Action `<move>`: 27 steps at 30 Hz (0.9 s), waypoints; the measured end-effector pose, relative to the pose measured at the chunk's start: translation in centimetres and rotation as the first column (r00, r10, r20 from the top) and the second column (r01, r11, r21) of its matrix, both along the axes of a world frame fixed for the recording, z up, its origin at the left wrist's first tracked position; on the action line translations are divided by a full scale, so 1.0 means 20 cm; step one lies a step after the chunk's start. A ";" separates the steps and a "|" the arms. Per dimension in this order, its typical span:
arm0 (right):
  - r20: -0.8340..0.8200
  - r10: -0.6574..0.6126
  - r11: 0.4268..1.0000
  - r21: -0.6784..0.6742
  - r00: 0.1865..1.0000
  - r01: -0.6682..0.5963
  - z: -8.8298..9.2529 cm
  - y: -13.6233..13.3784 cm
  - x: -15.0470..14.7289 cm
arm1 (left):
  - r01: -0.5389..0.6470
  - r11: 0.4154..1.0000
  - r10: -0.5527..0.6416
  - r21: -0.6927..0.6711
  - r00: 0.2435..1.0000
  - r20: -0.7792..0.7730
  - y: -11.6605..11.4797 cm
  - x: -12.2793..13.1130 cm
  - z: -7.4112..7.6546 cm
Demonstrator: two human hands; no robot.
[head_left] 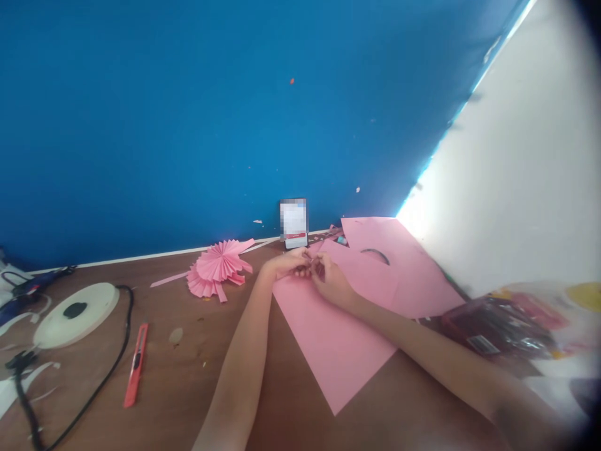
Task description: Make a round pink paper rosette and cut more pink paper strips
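Note:
My left hand and my right hand meet above a pink paper sheet. Their fingers are curled and pinched close together. Whatever lies between the fingertips is too small and too hidden to make out. More pink sheets lie to the right, with a dark curved strip on them. Left of my hands sit pleated pink paper rosettes, with loose strips sticking out at their edges. Just beyond my fingers a phone stands upright against the wall.
A red box cutter lies on the brown table. Farther left are a round white disc and a black cable. Plastic-wrapped packages rest at the right. A blue wall bounds the back.

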State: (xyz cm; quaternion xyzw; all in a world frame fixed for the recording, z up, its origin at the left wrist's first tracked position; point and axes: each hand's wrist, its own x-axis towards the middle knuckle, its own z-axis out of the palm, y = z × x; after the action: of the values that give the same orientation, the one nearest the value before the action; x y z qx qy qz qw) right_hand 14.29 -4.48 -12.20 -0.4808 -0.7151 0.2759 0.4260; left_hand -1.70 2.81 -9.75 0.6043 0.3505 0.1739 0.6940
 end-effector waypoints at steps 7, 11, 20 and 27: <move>-0.027 -0.014 1.000 0.027 1.000 0.015 0.00 0.00 0.00 | -0.013 1.000 0.013 -0.022 1.000 0.000 0.00 0.00 0.01; -0.045 0.034 0.999 0.003 0.998 -0.034 0.02 0.00 0.00 | -0.004 1.000 0.005 -0.023 1.000 0.006 0.00 0.01 0.00; -0.028 0.048 0.999 0.005 0.998 -0.048 0.01 0.01 0.00 | 0.006 1.000 -0.007 -0.008 0.999 -0.054 0.02 0.01 -0.01; 0.056 0.055 0.998 0.002 0.997 -0.055 0.01 0.01 0.00 | 0.006 1.000 -0.006 0.005 0.999 -0.050 0.00 0.01 0.00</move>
State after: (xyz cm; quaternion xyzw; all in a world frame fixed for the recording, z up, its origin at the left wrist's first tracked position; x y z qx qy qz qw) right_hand 14.24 -4.18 -12.08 -0.4677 -0.7401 0.2726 0.3991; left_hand -1.48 2.87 -9.71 0.6114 0.3657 0.1575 0.6839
